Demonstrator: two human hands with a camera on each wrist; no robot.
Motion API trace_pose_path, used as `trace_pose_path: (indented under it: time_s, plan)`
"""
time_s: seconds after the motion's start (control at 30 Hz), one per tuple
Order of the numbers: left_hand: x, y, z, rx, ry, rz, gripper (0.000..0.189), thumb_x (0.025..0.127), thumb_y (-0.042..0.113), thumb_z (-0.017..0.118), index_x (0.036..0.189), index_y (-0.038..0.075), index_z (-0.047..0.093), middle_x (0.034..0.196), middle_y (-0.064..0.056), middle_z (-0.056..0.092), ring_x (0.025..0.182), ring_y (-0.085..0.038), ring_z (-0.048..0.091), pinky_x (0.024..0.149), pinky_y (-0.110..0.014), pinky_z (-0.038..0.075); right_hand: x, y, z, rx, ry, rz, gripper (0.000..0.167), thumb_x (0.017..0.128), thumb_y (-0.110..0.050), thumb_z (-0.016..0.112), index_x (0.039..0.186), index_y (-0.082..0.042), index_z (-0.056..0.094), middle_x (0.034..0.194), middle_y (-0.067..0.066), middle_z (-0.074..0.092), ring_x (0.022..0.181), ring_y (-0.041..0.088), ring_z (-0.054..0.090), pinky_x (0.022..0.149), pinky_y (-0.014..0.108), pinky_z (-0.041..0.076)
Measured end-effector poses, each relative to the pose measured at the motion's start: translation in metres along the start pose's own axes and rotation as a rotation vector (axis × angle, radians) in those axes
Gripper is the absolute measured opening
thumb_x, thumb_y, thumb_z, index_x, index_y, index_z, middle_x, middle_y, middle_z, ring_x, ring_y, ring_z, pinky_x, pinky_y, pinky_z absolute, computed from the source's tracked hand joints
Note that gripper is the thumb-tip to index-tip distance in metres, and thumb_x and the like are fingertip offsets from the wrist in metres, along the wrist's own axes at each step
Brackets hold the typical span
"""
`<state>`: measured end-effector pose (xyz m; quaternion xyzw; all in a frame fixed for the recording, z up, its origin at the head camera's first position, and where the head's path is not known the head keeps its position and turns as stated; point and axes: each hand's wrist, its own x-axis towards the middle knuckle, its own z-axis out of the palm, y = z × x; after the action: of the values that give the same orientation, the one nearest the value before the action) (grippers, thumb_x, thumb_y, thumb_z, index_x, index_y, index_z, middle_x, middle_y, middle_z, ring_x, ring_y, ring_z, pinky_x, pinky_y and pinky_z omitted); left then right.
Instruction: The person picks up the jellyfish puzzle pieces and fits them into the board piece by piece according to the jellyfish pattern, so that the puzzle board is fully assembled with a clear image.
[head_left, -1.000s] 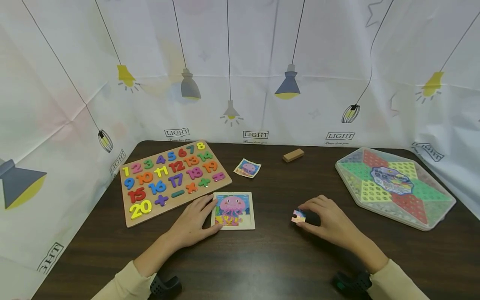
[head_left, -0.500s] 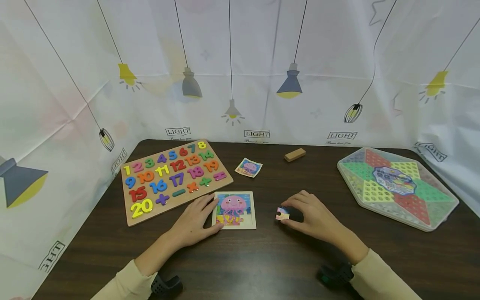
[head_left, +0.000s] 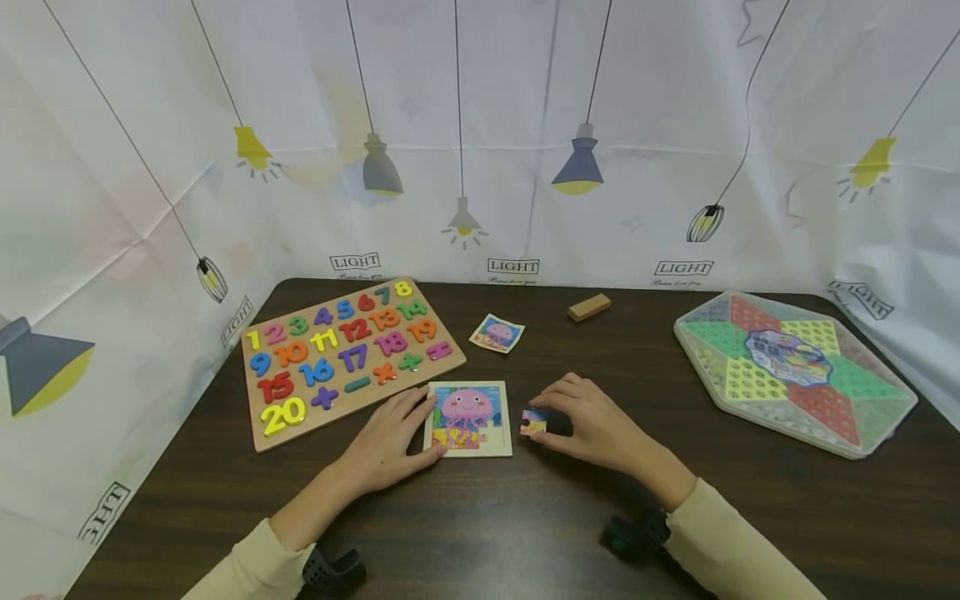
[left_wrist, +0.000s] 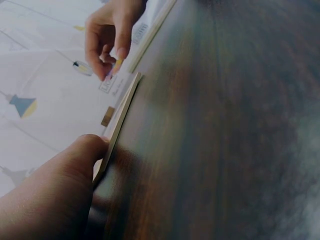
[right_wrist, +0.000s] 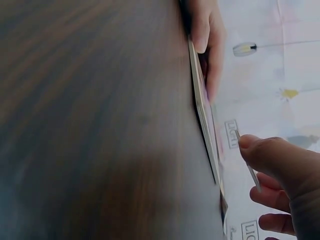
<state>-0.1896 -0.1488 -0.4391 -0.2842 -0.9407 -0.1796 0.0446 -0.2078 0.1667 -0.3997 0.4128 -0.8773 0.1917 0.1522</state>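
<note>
In the head view, a jigsaw puzzle tray (head_left: 507,417) with a pink jellyfish picture lies mid-table. A pale bare patch shows at its lower right corner. My left hand (head_left: 385,442) rests on the tray's left side, its thumb (left_wrist: 92,147) at the edge in the left wrist view. Just right of the tray, my right hand (head_left: 600,427) pinches a small jigsaw piece (head_left: 533,423) between thumb and fingers. The piece shows edge-on in the right wrist view, a thin slab (right_wrist: 249,162) held apart from the tray.
Behind the left hand lies a wooden number board (head_left: 341,404) with colourful digits. A small jellyfish picture card (head_left: 497,333) and a wooden block (head_left: 589,307) sit farther back. A hexagonal game board (head_left: 795,375) is at the right. A printed white curtain (head_left: 480,100) borders the table.
My right hand has moved left with the jigsaw piece, bringing it close to the tray's right edge. My left hand and the tray have stayed in place.
</note>
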Motion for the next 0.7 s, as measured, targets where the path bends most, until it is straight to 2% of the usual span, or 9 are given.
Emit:
trace_pose_path:
  time_s: [0.4, 0.7]
  plan:
    - [0.0, 0.0, 0.001, 0.013, 0.002, -0.006, 0.077, 0.086, 0.06, 0.046, 0.142, 0.009, 0.034, 0.147, -0.009, 0.027, 0.134, -0.027, 0.024, 0.105, -0.049, 0.023, 0.019, -0.01, 0.018, 0.042, 0.002, -0.091, 0.036, 0.074, -0.033, 0.076, 0.1, -0.009, 0.068, 0.096, -0.003, 0.061, 0.089, 0.011, 0.049, 0.077, 0.032, 0.044]
    - [0.0, 0.0, 0.0, 0.009, -0.002, -0.006, 0.077, 0.086, 0.06, 0.047, 0.142, 0.009, 0.034, 0.147, -0.009, 0.027, 0.134, -0.026, 0.024, 0.105, -0.048, 0.023, 0.028, -0.016, 0.026, 0.042, -0.058, -0.12, 0.037, 0.078, -0.036, 0.072, 0.102, -0.009, 0.067, 0.098, 0.0, 0.062, 0.09, 0.013, 0.05, 0.078, 0.032, 0.044]
